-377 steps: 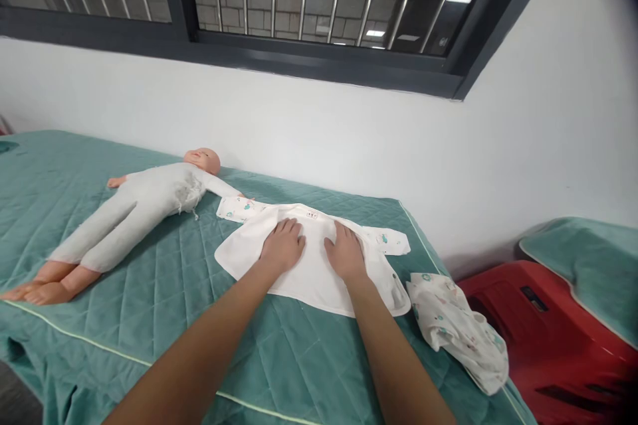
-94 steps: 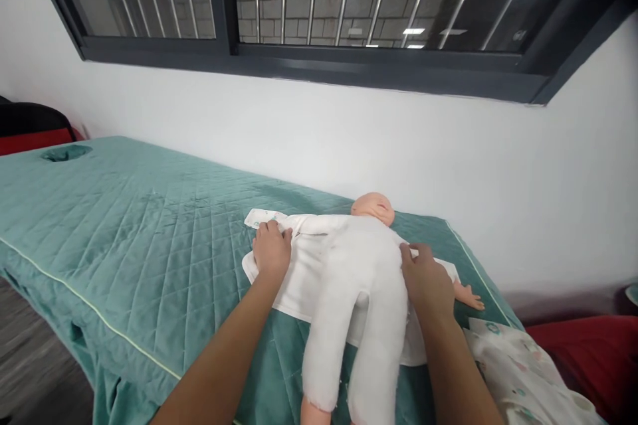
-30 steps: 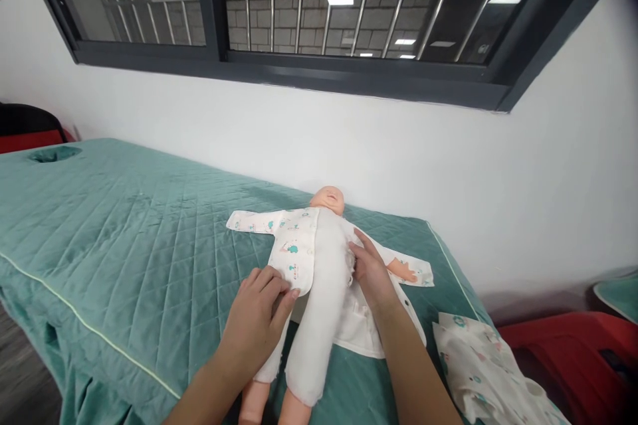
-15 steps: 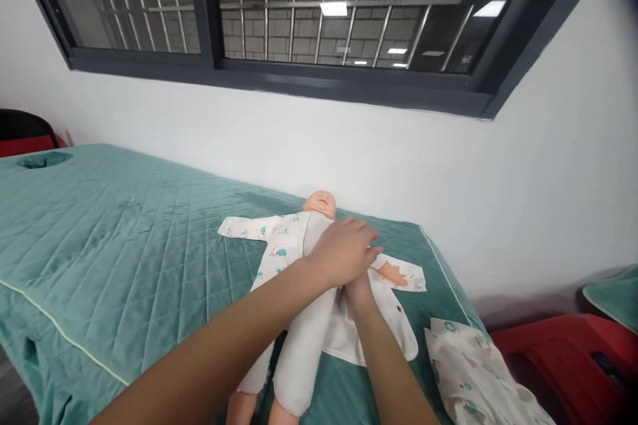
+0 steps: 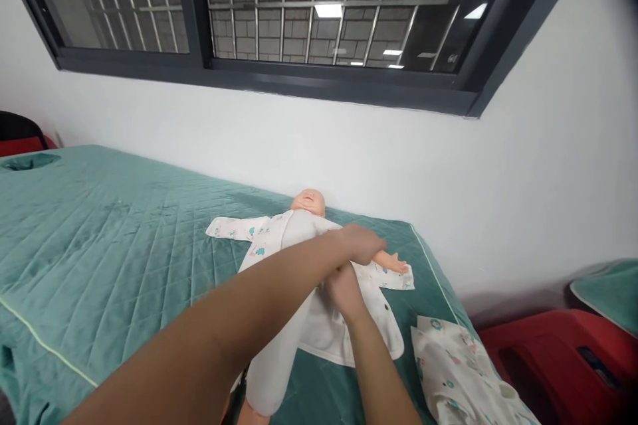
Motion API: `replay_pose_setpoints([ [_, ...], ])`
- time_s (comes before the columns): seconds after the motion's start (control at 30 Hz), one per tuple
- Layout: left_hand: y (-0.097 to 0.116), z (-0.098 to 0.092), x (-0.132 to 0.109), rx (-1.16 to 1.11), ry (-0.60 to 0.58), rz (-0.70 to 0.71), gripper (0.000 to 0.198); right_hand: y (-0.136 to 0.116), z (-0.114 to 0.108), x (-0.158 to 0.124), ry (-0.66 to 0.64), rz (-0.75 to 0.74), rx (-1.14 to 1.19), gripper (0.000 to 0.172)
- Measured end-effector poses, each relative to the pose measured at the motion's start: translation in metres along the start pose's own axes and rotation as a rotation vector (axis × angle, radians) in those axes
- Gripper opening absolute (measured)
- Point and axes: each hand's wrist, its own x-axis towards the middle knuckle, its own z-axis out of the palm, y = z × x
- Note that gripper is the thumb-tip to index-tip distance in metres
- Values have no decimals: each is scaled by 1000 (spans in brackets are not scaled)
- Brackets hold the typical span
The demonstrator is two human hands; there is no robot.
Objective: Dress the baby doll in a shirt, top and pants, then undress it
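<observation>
A baby doll with a white cloth body lies on its back, its head toward the wall. A white printed baby shirt covers one of its arms. The shirt's other half lies spread beneath and beside the doll. My left hand is wrapped round the doll's bare arm, and the doll's small hand sticks out past it. Below the left wrist, my right hand is closed at the doll's side, over the shirt. Its fingertips are hidden, so what it grips cannot be seen.
Folded printed baby clothes lie at the right edge of the green quilted bed cover. A red chair stands to the right. Behind the bed is a white wall with a dark-framed window.
My left hand has slid off the doll's chest side onto its bare arm, and that arm is lifted and straighter. My right hand has shifted slightly left. The view has turned a little right.
</observation>
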Motion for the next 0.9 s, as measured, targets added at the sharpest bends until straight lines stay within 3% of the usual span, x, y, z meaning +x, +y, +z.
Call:
replay_pose_setpoints([
  [0.13,-10,-2,-4,-22,34,2,32,-18,-14,-9,-194,-69,-118,28],
  [0.27,-17,-4,-4,-60,67,-6,31,-38,-38,-13,-284,-42,-184,31],
  [0.37,-21,-4,-5,-113,102,-14,27,-40,-52,-11,-291,13,-234,34],
  [0.47,-24,-1,-7,-147,132,-40,27,-23,-61,-4,-155,56,-357,32],
  [0.57,-26,3,-10,-162,179,-30,27,2,-66,7,138,101,-548,21],
  [0.63,-26,6,-12,-159,191,-7,25,16,-69,14,273,166,-624,26],
  [0.77,-25,15,-17,-115,229,49,21,35,-78,24,291,318,-406,35],
  [0.9,-23,23,-16,-67,272,70,18,44,-93,34,347,236,-168,22],
])
